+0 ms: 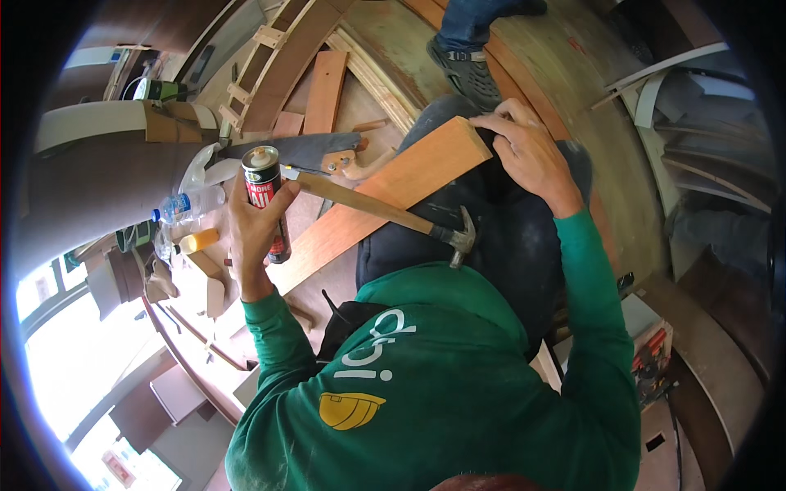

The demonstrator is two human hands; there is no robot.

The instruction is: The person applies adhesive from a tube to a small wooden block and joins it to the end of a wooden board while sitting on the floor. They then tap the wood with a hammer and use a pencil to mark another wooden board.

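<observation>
My left hand (252,221) is wrapped around a black and red can (266,204) with a pale nozzle top, held upright. Beside its thumb is the handle end of a claw hammer (368,203); whether they touch I cannot tell. The hammer lies across a long wooden plank (426,166), its metal head over my dark trousers. That plank slants over my lap from lower left to upper right. At its far end my right hand (524,151) has the forefinger on one corner and the thumb close to the other.
A handsaw (311,153) with a wooden handle lies beyond the plank. On the left are a clear plastic bottle (192,204) and a small bottle of yellow liquid (199,240). Another person's shoe (467,74) stands ahead, near wooden boards (326,90) and frames.
</observation>
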